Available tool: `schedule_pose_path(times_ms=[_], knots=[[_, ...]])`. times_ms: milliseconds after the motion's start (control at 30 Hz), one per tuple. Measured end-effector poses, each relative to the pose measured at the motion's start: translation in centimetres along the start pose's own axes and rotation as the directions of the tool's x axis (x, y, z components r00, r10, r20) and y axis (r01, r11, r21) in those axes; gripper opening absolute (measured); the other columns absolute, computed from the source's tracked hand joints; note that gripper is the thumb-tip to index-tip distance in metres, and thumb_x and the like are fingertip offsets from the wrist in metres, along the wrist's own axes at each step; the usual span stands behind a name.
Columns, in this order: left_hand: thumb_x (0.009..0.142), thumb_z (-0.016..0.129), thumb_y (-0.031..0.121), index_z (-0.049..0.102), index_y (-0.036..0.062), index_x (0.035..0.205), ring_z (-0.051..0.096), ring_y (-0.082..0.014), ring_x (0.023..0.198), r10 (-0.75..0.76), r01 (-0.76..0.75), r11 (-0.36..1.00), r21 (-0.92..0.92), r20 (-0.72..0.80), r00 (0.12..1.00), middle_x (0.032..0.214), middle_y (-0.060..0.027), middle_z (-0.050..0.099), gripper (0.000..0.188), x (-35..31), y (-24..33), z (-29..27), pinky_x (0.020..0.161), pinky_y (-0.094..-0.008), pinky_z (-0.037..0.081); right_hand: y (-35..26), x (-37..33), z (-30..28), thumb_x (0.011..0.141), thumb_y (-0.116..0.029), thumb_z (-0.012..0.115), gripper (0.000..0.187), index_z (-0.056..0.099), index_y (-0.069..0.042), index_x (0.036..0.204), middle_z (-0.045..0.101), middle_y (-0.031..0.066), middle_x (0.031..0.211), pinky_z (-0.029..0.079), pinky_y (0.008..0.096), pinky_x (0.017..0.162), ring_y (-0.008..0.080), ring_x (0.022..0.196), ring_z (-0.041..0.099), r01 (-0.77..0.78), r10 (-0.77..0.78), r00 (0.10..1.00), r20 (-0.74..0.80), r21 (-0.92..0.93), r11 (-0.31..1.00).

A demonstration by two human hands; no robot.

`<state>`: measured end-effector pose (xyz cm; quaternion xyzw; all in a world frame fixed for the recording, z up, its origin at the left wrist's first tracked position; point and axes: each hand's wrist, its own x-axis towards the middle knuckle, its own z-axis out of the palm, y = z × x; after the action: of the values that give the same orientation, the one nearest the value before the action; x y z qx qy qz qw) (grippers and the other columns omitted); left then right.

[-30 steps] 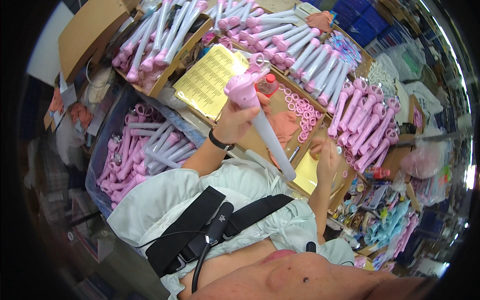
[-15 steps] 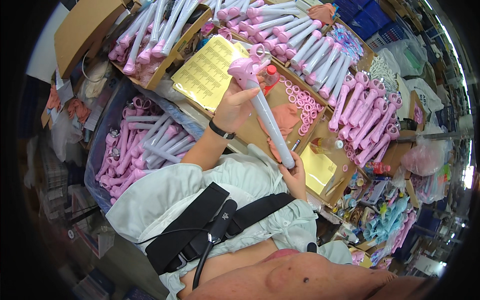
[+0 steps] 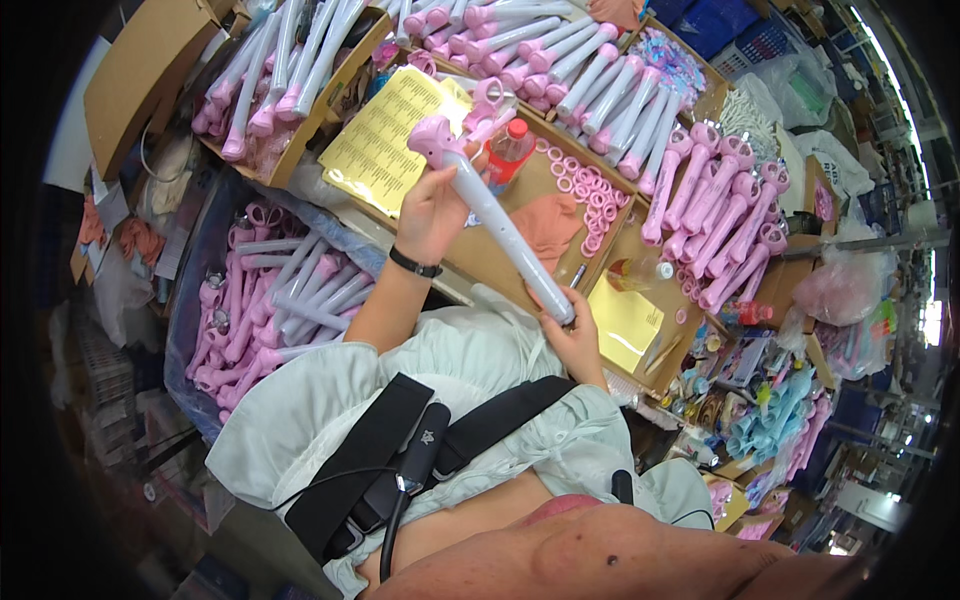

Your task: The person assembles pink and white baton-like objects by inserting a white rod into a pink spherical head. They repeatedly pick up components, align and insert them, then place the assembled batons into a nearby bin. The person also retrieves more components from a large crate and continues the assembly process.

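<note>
My left hand (image 3: 430, 210), with a black band on its wrist, grips a pale grey-white tube (image 3: 510, 243) just below its pink moulded head. A pink ring-shaped part projects beside that head. The fingers of my right hand (image 3: 576, 338) are wrapped round the tube's lower end. The tube slants from upper left to lower right, above an open cardboard tray (image 3: 484, 262). Behind the head stands a bottle (image 3: 511, 150) with a red cap. An orange cloth or glove (image 3: 548, 228) lies under the tube, beside loose pink rings (image 3: 592, 205).
A blue-lined bin (image 3: 190, 300) at the left holds many pink-and-white tubes. More such tubes (image 3: 520, 50) fill boxes along the back. Pink handles (image 3: 722, 205) are piled at the right. Yellow printed sheets (image 3: 385, 135) and a yellow pad (image 3: 625, 325) lie on the trays.
The whole view has shifted slightly, so the bench and hands sit a little further left. Both hands keep hold of the tube, which stays at a similar slant.
</note>
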<state>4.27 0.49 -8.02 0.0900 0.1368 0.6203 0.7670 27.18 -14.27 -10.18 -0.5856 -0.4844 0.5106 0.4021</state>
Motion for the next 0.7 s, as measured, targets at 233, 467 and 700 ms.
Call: schedule_pose_path(times_ms=[233, 467, 700], knots=[[0.087, 0.056, 0.013, 0.035, 0.0004, 0.13, 0.051, -0.0284, 0.111, -0.161, -0.018, 0.501, 0.865, 0.114, 0.98, 0.123, -0.0147, 0.051, 0.05, -4.2, -4.6, 0.1, 0.093, -0.0403, 0.041, 3.0, 4.1, 1.0, 0.083, -0.026, 0.065, 0.033, 0.052, -0.004, 0.103, 0.058, 0.0067, 0.079, 0.045, 0.0314, 0.06, 0.0168, 0.065, 0.056, 0.13, 0.004, 0.96, 0.279, -0.461, 0.878], [0.077, 0.065, 0.019, 0.051, 0.0011, 0.115, 0.056, -0.0349, 0.093, -0.433, -0.388, -0.394, 0.833, 0.204, 0.878, 0.099, -0.0182, 0.059, 0.045, -9.1, -0.6, -4.0, 0.079, -0.0418, 0.044, 5.5, 20.5, -1.0, 0.09, -0.03, 0.055, 0.023, 0.049, -0.008, 0.089, 0.048, -0.0026, 0.064, 0.035, 0.0228, 0.045, 0.0062, 0.052, 0.044, 0.103, -0.102, 0.995, 0.019, -0.072, 0.992], [0.073, 0.066, 0.022, 0.055, 0.0045, 0.106, 0.058, -0.0328, 0.084, 0.104, 0.199, -0.664, 0.72, -0.175, 0.979, 0.09, -0.014, 0.061, 0.039, -19.5, 3.1, -9.9, 0.072, -0.0434, 0.045, 4.9, 42.9, -5.4, 0.085, -0.043, 0.058, 0.044, 0.063, 0.001, 0.076, 0.054, 0.0032, 0.058, 0.035, 0.0334, 0.043, 0.0157, 0.047, 0.047, -0.147, 0.139, 0.971, -0.195, -0.027, 0.989]])
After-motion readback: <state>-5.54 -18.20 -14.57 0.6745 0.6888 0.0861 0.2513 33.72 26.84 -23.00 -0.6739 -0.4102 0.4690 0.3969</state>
